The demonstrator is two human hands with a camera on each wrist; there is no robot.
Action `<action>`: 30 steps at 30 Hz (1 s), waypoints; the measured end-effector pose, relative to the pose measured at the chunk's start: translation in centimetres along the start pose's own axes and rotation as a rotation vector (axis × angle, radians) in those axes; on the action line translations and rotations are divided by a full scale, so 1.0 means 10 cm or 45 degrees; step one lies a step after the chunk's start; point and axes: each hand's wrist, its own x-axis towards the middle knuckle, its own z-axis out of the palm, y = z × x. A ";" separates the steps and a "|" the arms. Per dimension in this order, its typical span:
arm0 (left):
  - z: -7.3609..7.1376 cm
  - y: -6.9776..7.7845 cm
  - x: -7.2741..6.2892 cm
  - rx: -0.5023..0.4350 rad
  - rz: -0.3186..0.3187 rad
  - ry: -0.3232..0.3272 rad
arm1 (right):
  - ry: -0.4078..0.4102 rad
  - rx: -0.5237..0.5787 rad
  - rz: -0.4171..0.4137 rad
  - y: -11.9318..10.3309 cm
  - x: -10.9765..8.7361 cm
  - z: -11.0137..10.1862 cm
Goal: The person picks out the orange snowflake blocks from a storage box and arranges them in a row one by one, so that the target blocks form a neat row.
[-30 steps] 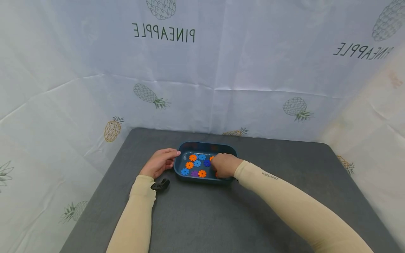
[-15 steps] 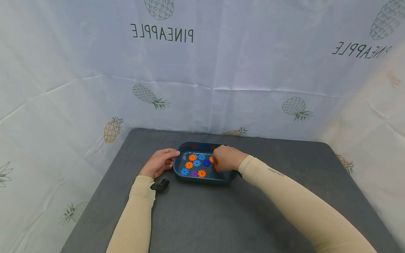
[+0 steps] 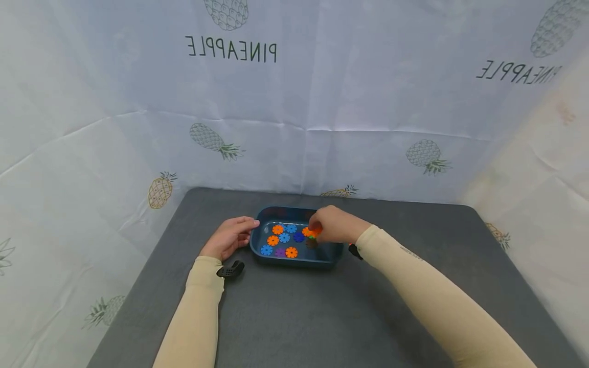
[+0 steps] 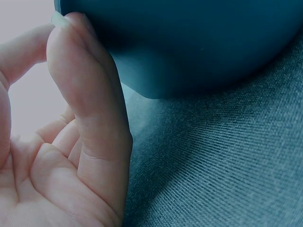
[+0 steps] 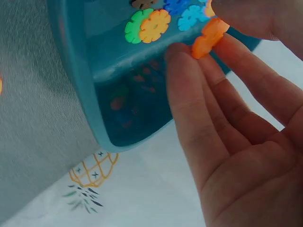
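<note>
Tray: dark blue (image 3: 294, 262), flat on the grey table (image 3: 294, 312); everything below is placed from it.
Left hand: at the tray's left end (image 3: 226, 237), thumb and a finger pinching the rim there, and the rest of the fingers loosely bent beside the wall.
Right hand: over the tray's right half (image 3: 340, 224), fingertips close together and holding an orange piece on edge.
Orange piece: up between the right thumb and fingers (image 5: 210, 38), above the tray's right half. Its outline's partly hidden, so can't tell if it's more than one.
Stacked pair: in the tray toward its far side, a lighter orange flower disc (image 5: 155, 26) overlapping a green one (image 5: 132, 29).
Other discs: spread over the tray floor, mostly left half. There's a purple one (image 3: 280, 252), a dark blue one (image 3: 299, 236) and a brown one (image 3: 312, 243), plus several light blue and orange.
Wristband: black (image 3: 231, 270), on the left wrist, just off the tray's near left corner.
Curtain: white with pineapples (image 3: 359, 102), behind the tray.
</note>
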 end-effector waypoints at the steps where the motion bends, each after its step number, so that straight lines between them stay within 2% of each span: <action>1: 0.00 0.00 0.00 0.002 0.000 0.001 | 0.014 0.029 -0.010 0.03 -0.01 0.00; 8: 0.02 -0.01 0.00 0.034 0.011 0.010 | 0.153 0.268 -0.040 0.24 -0.13 0.06; 15: 0.03 0.00 -0.01 0.047 0.008 0.021 | 0.312 0.523 0.009 0.46 -0.31 0.13; 23: 0.05 -0.01 -0.02 0.064 0.024 0.007 | 0.488 0.704 0.060 0.78 -0.59 0.28; 30: 0.06 0.00 -0.02 0.072 0.008 0.016 | 0.578 0.746 0.165 1.13 -0.79 0.46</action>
